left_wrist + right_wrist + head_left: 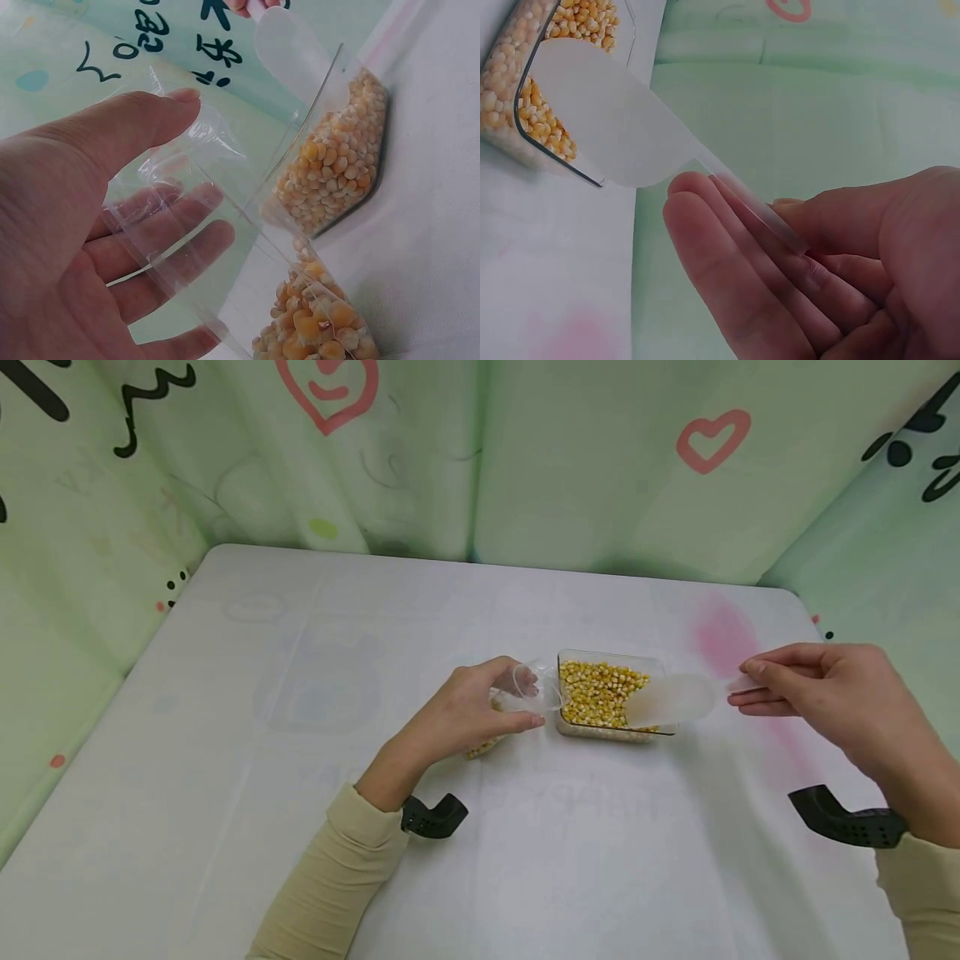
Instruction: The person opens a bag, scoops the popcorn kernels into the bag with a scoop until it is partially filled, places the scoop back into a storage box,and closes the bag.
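Observation:
A translucent white scoop [671, 700] is pinched by its thin handle between the thumb and fingers of my right hand [832, 693]. In the right wrist view the scoop's blade [604, 112] reaches over the rim of a clear rectangular container [611, 735] filled with yellow corn kernels [334, 154]. My left hand [480, 706] curves round the upper part of a clear plastic bag [187, 247], thumb and fingers spread apart. Corn kernels [311, 322] lie in the bag's lower part. The bag stands just left of the container, partly hidden by the hand in the head view.
A white-covered table [315, 827] lies beneath everything, with a pink patch [723, 635] at the back right. Green curtains [585, 468] with printed hearts and black marks surround its back and sides. Each wrist wears a black strap [435, 817].

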The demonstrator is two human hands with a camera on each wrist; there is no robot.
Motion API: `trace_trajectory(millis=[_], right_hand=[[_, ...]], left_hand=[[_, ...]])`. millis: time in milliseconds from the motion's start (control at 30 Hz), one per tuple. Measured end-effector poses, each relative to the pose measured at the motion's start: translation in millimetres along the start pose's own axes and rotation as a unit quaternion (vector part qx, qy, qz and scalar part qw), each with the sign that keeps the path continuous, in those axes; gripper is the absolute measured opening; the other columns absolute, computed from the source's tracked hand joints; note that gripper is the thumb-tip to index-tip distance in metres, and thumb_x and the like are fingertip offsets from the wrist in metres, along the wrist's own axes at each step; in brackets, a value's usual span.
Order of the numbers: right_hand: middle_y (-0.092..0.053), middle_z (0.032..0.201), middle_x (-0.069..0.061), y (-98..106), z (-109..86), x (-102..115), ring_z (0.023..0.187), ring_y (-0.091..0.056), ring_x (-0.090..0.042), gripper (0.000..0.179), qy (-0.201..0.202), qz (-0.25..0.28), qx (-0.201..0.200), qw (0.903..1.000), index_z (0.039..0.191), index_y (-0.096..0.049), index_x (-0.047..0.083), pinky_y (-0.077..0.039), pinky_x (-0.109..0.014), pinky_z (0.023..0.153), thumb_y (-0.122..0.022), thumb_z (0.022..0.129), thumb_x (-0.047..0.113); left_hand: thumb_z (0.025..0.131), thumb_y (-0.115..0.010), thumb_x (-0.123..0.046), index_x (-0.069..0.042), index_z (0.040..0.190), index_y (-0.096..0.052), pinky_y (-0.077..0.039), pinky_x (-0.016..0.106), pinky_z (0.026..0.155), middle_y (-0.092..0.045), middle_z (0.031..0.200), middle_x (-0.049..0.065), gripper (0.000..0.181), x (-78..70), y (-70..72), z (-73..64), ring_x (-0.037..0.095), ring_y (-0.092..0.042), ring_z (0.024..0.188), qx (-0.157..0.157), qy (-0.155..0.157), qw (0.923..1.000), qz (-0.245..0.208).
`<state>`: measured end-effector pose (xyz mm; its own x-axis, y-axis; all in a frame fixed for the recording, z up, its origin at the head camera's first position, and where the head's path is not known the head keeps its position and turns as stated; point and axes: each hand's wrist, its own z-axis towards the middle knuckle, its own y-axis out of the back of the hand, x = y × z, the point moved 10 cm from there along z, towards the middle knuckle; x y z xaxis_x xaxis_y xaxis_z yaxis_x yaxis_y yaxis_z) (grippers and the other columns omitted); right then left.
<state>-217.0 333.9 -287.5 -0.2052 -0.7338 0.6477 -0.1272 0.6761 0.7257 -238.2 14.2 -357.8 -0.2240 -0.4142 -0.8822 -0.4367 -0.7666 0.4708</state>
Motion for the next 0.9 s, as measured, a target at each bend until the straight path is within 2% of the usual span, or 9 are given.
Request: trace_trajectory(millis=[100, 400, 700, 900], right_hand=[[-0.076, 0.084, 0.016, 2.5, -0.7, 1.9, 0.081, -0.075, -0.006, 0.048, 0.008, -0.001, -0.014, 0.9999, 0.121, -0.064, 0.006, -0.051, -0.008, 0.07, -0.061, 0.095, 0.047], [-0.072, 0.077, 0.025, 6.8, -2.6, 11.6, 0.074, -0.074, -0.002, 0.046, 0.03, -0.052, -0.038, 0.9975, 0.123, -0.062, 0.002, -0.048, -0.005, 0.068, -0.056, 0.1, 0.041], [-0.075, 0.077, 0.017, 10.0, -5.8, 21.9, 0.069, -0.071, 0.003, 0.046, 0.042, -0.112, -0.054, 0.9914, 0.116, -0.068, 0.003, -0.038, -0.002, 0.07, -0.056, 0.099, 0.044], [-0.078, 0.085, -0.005, 6.9, -8.8, 35.6, 0.064, -0.069, 0.004, 0.046, 0.059, -0.145, -0.065, 0.9854, 0.114, -0.069, -0.001, -0.037, -0.001, 0.065, -0.055, 0.1, 0.041]], left_hand=[[0.084, -0.079, -0.03, -0.019, 0.11, -0.063, -0.05, 0.038, 0.093, -0.069, 0.116, 0.007, 0.033, 0.2, -0.3, 0.2, 0.021, -0.063, 0.112, 0.001, 0.002, 1.0, 0.001], [0.084, -0.079, -0.031, -0.019, 0.11, -0.062, -0.049, 0.039, 0.094, -0.069, 0.118, 0.007, 0.033, -0.3, -0.8, 0.2, 0.021, -0.063, 0.114, 0.004, 0.008, 1.0, 0.004], [0.084, -0.079, -0.031, -0.02, 0.109, -0.062, -0.049, 0.039, 0.093, -0.068, 0.118, 0.007, 0.032, 0.3, -1.2, -0.2, 0.021, -0.062, 0.114, 0.004, 0.011, 0.9999, 0.004], [0.084, -0.079, -0.031, -0.021, 0.108, -0.062, -0.05, 0.038, 0.092, -0.068, 0.117, 0.007, 0.031, 0.8, -1.1, -0.4, 0.021, -0.063, 0.112, 0.004, 0.01, 0.9999, 0.002]])
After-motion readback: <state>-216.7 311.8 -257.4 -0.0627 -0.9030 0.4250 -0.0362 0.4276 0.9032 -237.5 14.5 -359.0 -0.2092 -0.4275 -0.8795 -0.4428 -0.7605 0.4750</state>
